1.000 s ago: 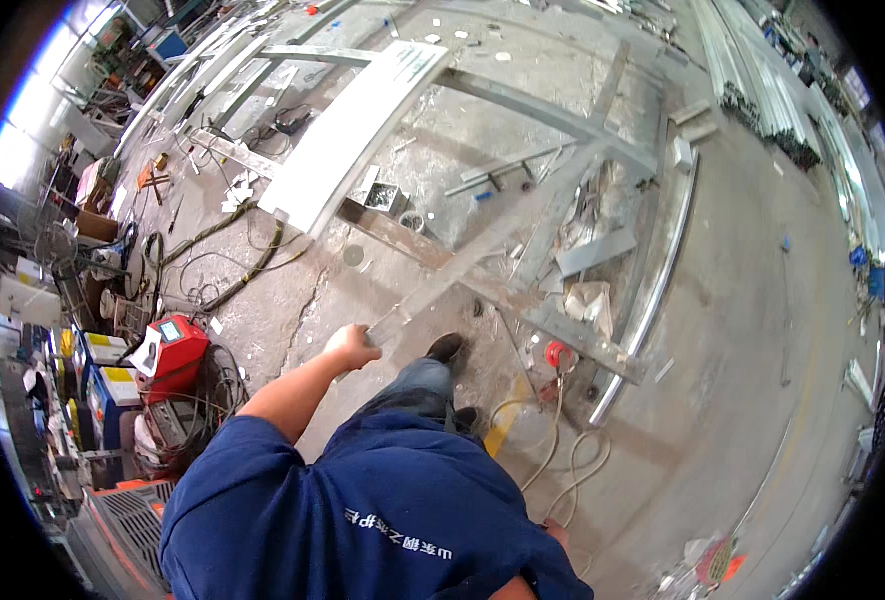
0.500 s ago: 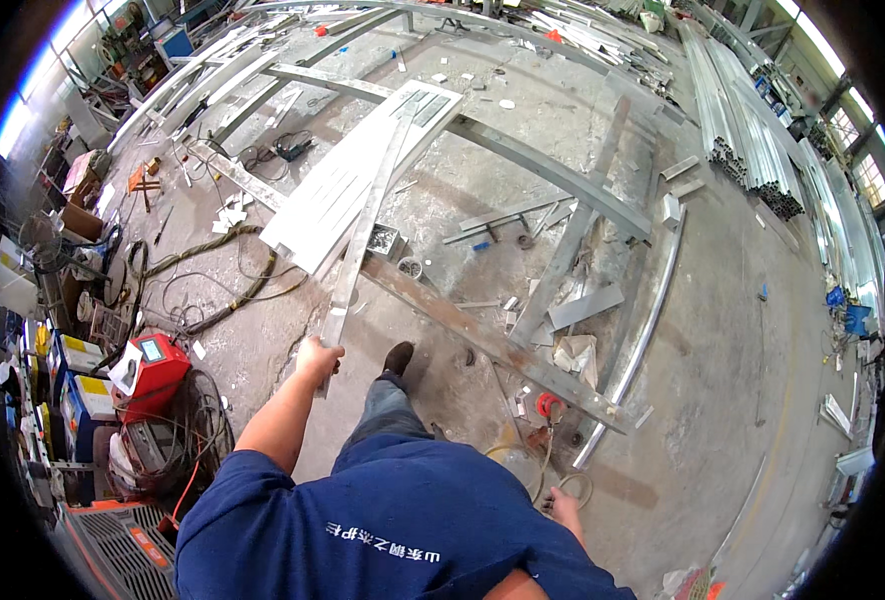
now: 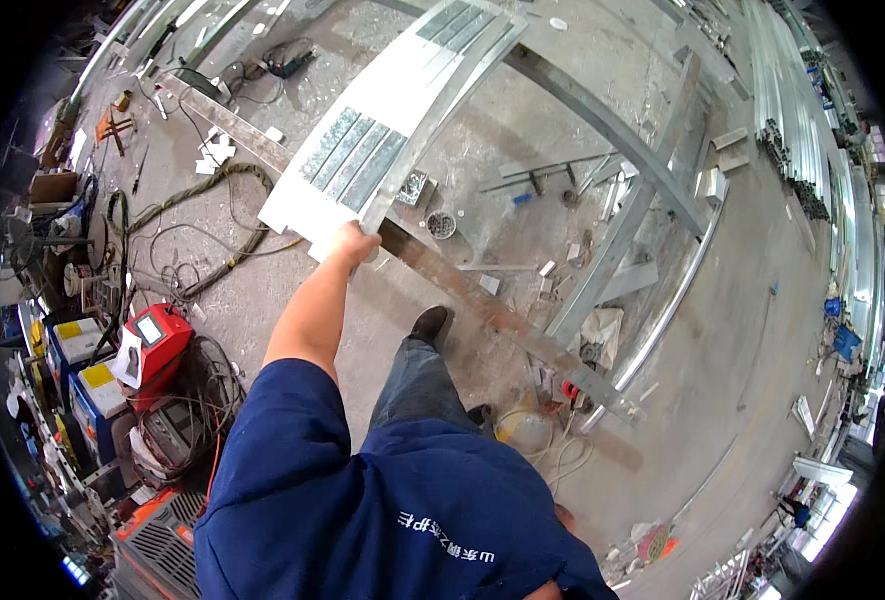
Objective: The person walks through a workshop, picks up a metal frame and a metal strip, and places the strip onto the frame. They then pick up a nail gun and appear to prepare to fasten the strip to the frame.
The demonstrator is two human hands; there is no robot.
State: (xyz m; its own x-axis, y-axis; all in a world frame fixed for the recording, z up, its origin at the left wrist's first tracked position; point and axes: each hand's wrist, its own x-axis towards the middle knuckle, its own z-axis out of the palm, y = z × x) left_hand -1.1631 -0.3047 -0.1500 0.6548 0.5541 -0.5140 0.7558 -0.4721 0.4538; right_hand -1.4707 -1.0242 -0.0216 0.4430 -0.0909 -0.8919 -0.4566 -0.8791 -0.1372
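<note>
Since earlier frame, left hand (image 3: 353, 243) carried forward, now clamped on near corner of white louvred panel (image 3: 393, 130) (lying across steel frame (image 3: 613, 130) on floor). Right hand unseen. Repositioning step judged underway; firm lift needed next.

the right hand is hidden below the blue jacket (image 3: 403, 500) at the near edge, and the long metal panel (image 3: 383, 140) runs out past the far edge.

The left arm stretches straight up toward the frame's centre. Its left hand (image 3: 353, 243) is curled closed, knuckles up. The right hand is hidden.
</note>
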